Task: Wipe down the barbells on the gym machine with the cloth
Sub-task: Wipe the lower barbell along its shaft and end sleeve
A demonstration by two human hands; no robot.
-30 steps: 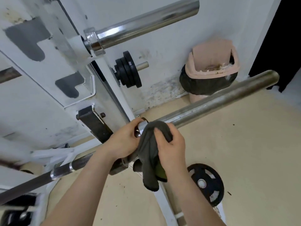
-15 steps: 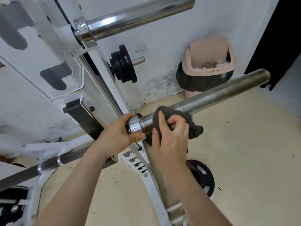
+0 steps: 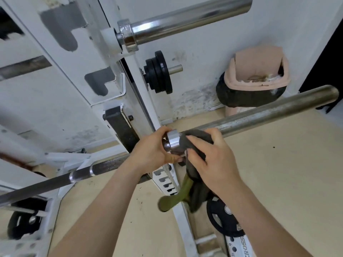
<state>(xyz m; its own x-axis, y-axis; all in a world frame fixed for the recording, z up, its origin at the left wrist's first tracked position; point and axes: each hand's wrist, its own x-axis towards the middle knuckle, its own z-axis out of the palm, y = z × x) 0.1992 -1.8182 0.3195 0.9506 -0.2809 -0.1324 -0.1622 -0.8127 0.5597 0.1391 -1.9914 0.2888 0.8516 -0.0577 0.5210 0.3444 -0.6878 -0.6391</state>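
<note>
A dull steel lower barbell (image 3: 263, 115) runs from lower left to the right across the white rack (image 3: 130, 89). My left hand (image 3: 152, 149) grips it at the shiny collar (image 3: 173, 140). A dark grey cloth (image 3: 196, 145) with a green underside is wrapped over the sleeve just right of the collar, and my right hand (image 3: 213, 158) is closed on it. The cloth's loose end hangs down below the bar. A shinier upper barbell (image 3: 185, 17) rests higher on the rack.
Black weight plates (image 3: 159, 75) sit on a peg by the wall. A pink bin with a black bag (image 3: 256, 84) stands in the corner. Another black plate (image 3: 224, 219) lies on the beige floor below my right wrist. A dark doorway is at the right edge.
My right hand with the cloth slid along the sleeve, out from the collar and back beside it. The cloth's green end now dangles lower. My left hand stayed on the collar.
</note>
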